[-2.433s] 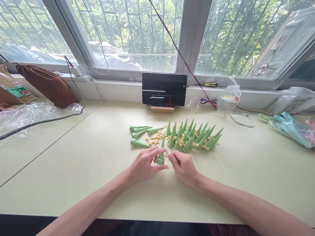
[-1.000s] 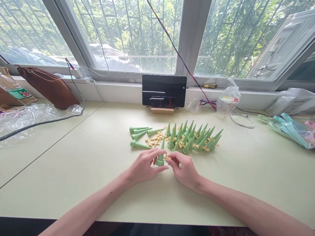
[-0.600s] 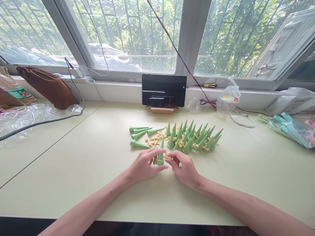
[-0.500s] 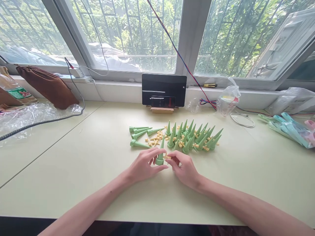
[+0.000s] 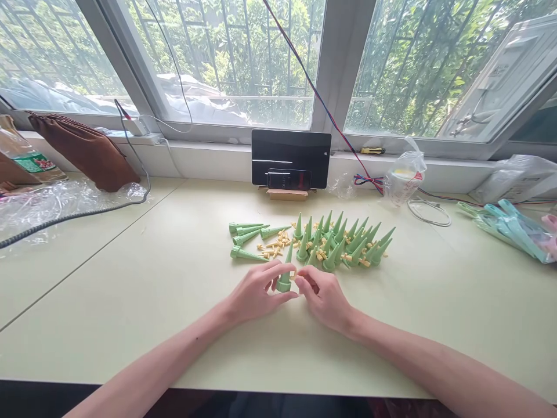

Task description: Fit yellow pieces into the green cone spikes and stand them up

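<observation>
My left hand is closed round a green plastic watering spike, which stands tip up with its wide collar low, near the table. At the spike's right side, my right hand pinches a small yellow valve piece; fingers cover most of it. Just beyond my hands lies a scatter of loose yellow valve pieces. Several green spikes lie on their sides to the left of these. To the right, a dense group of upright green spikes has yellow pieces at their bases.
A tablet with a phone before it leans at the window sill. A plastic-wrapped cup and a coiled white cable are at the back right. A brown pouch and a dark cord occupy the left.
My right fingers have closed further over the yellow piece, so less of it shows beside the spike. My left hand still holds the spike in nearly the same place.
</observation>
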A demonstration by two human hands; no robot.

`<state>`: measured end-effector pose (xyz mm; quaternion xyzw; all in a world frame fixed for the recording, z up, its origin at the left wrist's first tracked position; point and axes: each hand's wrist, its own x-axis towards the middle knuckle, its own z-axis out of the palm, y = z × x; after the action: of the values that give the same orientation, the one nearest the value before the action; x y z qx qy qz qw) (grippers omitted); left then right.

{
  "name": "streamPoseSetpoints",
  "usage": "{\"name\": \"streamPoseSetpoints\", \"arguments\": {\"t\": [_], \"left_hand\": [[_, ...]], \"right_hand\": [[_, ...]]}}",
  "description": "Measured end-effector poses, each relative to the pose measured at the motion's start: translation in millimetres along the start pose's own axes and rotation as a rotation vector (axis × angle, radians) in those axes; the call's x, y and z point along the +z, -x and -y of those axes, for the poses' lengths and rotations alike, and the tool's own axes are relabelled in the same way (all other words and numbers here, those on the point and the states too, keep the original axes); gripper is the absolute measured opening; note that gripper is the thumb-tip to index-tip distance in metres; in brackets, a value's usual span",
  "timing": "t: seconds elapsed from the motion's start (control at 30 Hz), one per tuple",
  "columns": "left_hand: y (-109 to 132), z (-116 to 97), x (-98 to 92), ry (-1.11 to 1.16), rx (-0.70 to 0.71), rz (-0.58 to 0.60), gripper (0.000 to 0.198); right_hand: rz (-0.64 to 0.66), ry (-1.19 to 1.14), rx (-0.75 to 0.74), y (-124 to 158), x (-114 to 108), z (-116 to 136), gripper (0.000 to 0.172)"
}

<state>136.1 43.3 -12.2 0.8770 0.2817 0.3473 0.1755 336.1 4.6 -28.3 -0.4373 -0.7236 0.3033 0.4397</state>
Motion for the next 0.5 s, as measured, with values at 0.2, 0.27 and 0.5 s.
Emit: {"name": "streamPoseSetpoints", "arguments": {"t": [0.2,0.27,0.5], "left_hand": [[-0.6,0.3,0.0,0.001,-0.007,-0.022,0.032],[-0.7,0.5,-0.1,-0.004,-0.003,-0.017,0.033],[-0.2,-0.6,-1.1,-0.028,0.008,0.008,0.034]], "right_hand": [[-0.054,-0.026,-0.04,0.3,-0.2,5.7,0.013],[-0.051,-0.021,-0.037,0.4,-0.3,4.0,0.013],[0.025,-0.004,0.025,0.0,1.8,-6.0,0.035]]}}
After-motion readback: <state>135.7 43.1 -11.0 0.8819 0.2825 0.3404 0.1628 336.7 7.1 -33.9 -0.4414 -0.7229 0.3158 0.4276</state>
